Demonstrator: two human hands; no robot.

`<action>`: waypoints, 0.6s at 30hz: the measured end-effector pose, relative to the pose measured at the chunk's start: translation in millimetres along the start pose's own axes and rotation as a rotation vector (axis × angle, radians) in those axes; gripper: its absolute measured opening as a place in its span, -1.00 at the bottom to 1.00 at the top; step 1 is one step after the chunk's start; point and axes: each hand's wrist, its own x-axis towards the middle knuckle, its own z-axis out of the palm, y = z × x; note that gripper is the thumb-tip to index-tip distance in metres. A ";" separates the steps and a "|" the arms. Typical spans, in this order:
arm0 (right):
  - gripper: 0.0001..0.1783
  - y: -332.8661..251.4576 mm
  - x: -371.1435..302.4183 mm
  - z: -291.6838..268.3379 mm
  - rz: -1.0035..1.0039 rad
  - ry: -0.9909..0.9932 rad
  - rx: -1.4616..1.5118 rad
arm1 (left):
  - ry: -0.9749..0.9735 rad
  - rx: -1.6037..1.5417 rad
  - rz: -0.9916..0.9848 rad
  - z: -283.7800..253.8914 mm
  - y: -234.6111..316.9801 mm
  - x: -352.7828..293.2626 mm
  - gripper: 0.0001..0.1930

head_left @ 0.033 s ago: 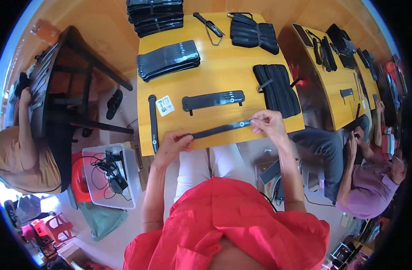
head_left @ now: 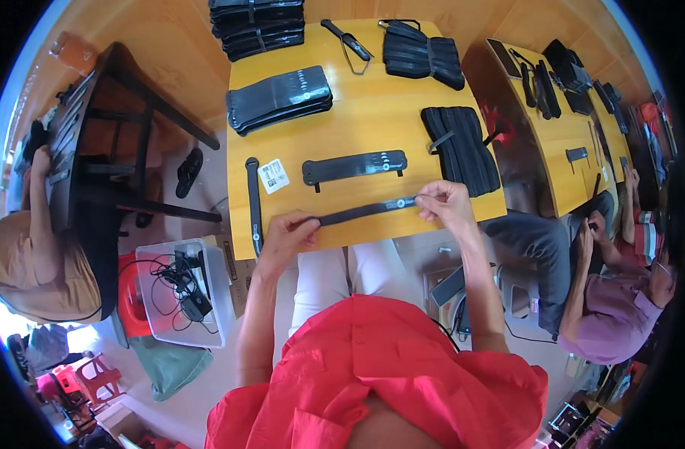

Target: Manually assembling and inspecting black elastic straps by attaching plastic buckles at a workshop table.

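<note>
A narrow black strap (head_left: 366, 212) with pale printing is stretched level above the near edge of the yellow table (head_left: 357, 127). Its left end is pinched in my left hand (head_left: 288, 230), its right end in my right hand (head_left: 446, 203). Just beyond it lies a wider black strap piece (head_left: 350, 168) with two short tabs. Left of that are a white printed label (head_left: 274, 175) and another narrow black strap (head_left: 254, 202). A bundle of black straps (head_left: 462, 150) tied with a band sits beyond my right hand.
Farther back are a stack of black pieces (head_left: 281, 97), a tall banded stack (head_left: 258, 28), a looped strap (head_left: 348, 42) and another bundle (head_left: 422, 56). A clear bin (head_left: 151, 299) of cables stands on the floor at left. People (head_left: 608, 314) sit at tables on both sides.
</note>
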 end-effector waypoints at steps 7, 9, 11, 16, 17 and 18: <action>-0.90 27.9 42.0 8.8 -0.032 0.085 0.128 | 0.337 -0.212 0.099 -3.6 -9.4 41.3 -0.84; -0.90 32.2 48.6 9.4 -0.045 0.119 0.162 | 0.349 -0.288 0.063 -5.5 -8.1 45.5 -0.85; -0.90 33.1 53.1 12.4 -0.037 0.121 0.169 | 0.369 -0.299 0.045 -6.6 -7.3 48.1 -0.87; -0.91 32.0 58.7 18.3 -0.038 0.157 0.143 | 0.445 -0.182 0.141 -0.6 -7.5 55.6 -0.88; -0.91 34.0 60.1 17.8 -0.051 0.174 0.120 | 0.474 -0.117 0.198 0.9 -7.3 57.7 -0.89; -0.92 35.3 61.2 17.0 -0.065 0.192 0.096 | 0.469 -0.117 0.194 1.1 -7.7 60.0 -0.89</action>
